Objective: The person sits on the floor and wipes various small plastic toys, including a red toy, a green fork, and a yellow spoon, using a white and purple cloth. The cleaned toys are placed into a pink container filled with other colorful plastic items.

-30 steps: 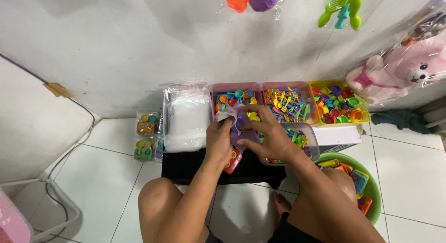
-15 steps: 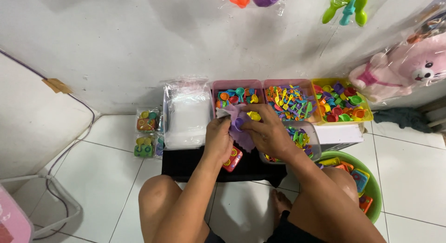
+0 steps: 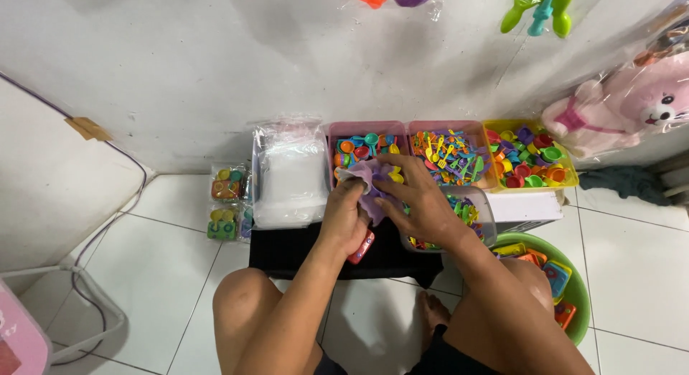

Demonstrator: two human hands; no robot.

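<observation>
Black stool (image 3: 287, 249) lies under both wrists — pink bin (image 3: 359, 147) just beyond the fingertips. Right hand (image 3: 416, 203) and left hand (image 3: 346, 218) both pinch a purple bag (image 3: 369, 192) between them.

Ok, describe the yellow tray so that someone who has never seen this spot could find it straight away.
Start at the white wall and look down to the row of three shallow trays along its foot. The yellow tray is the one at the far right end, just below the pink plush toy in its clear wrap. Its two neighbours, the pink trays, differ in colour; it alone is yellow, heaped with small toy cups and pots.
</observation>
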